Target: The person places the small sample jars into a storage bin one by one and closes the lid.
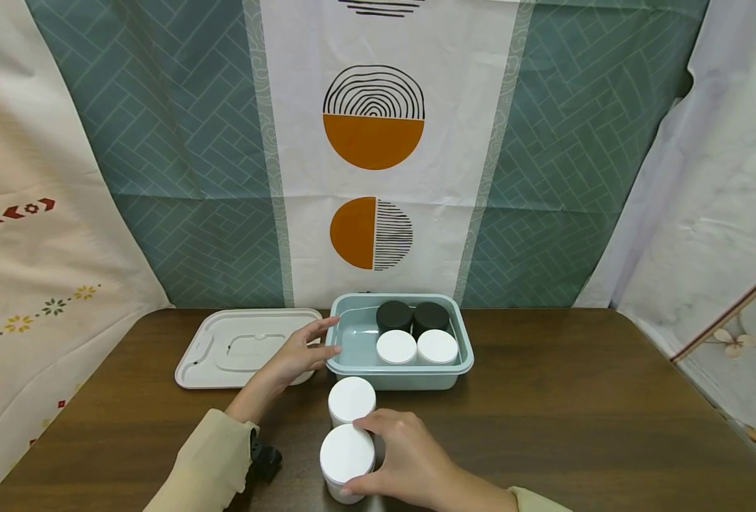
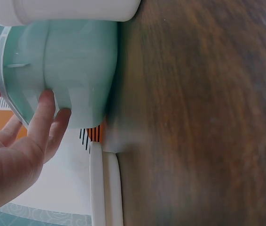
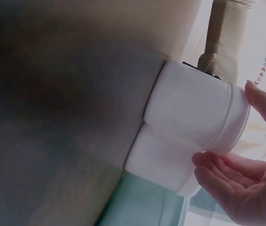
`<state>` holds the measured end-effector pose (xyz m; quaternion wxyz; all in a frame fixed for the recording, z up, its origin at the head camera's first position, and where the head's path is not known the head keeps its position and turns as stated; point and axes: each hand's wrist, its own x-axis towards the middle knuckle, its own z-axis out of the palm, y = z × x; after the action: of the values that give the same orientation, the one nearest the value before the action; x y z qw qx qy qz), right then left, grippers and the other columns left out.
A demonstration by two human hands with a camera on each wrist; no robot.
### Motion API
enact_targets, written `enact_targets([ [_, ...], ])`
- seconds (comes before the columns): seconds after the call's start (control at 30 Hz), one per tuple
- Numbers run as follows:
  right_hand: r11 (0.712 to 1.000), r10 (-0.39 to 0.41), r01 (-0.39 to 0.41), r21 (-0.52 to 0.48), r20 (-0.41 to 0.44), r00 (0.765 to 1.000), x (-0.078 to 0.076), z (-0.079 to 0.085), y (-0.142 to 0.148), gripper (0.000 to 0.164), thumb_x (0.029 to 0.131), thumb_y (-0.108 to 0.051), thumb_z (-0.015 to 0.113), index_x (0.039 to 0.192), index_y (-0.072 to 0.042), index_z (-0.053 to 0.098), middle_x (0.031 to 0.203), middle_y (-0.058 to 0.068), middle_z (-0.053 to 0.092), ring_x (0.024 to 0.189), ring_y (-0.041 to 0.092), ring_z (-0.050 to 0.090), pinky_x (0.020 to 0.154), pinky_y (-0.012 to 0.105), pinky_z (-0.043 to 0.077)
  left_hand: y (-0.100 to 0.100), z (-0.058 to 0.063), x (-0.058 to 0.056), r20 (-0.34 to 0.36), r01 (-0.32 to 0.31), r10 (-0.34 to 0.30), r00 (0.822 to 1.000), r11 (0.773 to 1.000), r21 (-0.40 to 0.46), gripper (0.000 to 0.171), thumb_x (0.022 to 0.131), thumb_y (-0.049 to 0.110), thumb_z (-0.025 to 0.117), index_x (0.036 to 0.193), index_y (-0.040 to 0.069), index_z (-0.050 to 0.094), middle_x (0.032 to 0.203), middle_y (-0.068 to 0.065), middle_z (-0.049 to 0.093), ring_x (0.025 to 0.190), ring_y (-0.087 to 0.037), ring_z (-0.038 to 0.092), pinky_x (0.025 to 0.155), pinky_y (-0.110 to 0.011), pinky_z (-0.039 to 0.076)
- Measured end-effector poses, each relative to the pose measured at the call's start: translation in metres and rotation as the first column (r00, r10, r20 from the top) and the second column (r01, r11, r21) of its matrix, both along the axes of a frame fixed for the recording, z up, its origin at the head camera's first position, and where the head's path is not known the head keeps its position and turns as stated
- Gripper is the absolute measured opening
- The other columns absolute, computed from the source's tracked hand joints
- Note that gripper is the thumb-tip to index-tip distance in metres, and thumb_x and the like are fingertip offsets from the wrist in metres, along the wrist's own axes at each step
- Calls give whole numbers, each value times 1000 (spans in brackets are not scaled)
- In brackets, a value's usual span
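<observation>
"What does each hand have?"

"The right hand [image 1: 410, 455] pinches the rim of the near white jar [image 1: 347, 455], thumb on one side and fingers on the other. The left hand [image 1: 294, 359] holds the left rim of the green basin [image 1: 390, 382]. The hands are well apart."

"And where is that jar?"

"Standing upright on the table [image 1: 576, 412], left of its middle, toward the front edge, which is out of view. The far white jar [image 1: 352, 398] stands right behind it; the right wrist view shows the two side by side, apparently touching. The basin sits by the table's back edge, with the white cover [image 1: 256, 348] to its left, toward the back left corner."

"What could go wrong?"

"Mainly a knock, I'd say. If the near jar swings forward low, it could push its neighbour over or against the basin's front wall."

"Is the grip sound?"

"It looks high, around the lid. If the lid is loose, the body could drop away; I can't tell how tightly it's closed."

"And the basin?"

"Two black-topped jars [image 1: 394, 316] and two white-topped jars [image 1: 437, 347] crowd its right half. A hard pull up on the left rim could tip it that way and slide them."
</observation>
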<state>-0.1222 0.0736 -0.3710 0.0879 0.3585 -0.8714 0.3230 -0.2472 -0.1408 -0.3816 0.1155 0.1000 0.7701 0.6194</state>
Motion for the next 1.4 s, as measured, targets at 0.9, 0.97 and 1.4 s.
enact_targets([
  [0.9, 964, 60, -36, -263, 85, 995, -13, 54, 22, 44, 60, -17, 83, 98, -1, 67, 94, 3, 67, 85, 9, 61, 74, 21, 52, 1, -1, -1, 10, -12, 12, 1000, 1000, 1, 57, 87, 9, 58, 139, 6, 35, 140, -27, 30, 118, -37, 45, 87, -40, 48],
  [0.97, 964, 29, -3, -266, 95, 995, -17, 61, 24, 44, 60, -17, 84, 98, -1, 68, 95, 3, 67, 85, 11, 61, 74, 21, 52, 0, 0, -1, 17, -19, 19, 1000, 1000, -10, 57, 87, 10, 58, 139, 7, 35, 140, -26, 30, 120, -38, 43, 88, -41, 47],
  [1.4, 939, -185, 192, -287, 50, 981, -74, 75, 16, 44, 60, -18, 83, 99, -2, 69, 95, 7, 68, 82, 16, 64, 71, 28, 54, 0, 1, 0, 32, -13, 13, 999, 1000, 14, 58, 87, 12, 59, 139, 9, 35, 142, -26, 26, 122, -40, 40, 87, -40, 48],
])
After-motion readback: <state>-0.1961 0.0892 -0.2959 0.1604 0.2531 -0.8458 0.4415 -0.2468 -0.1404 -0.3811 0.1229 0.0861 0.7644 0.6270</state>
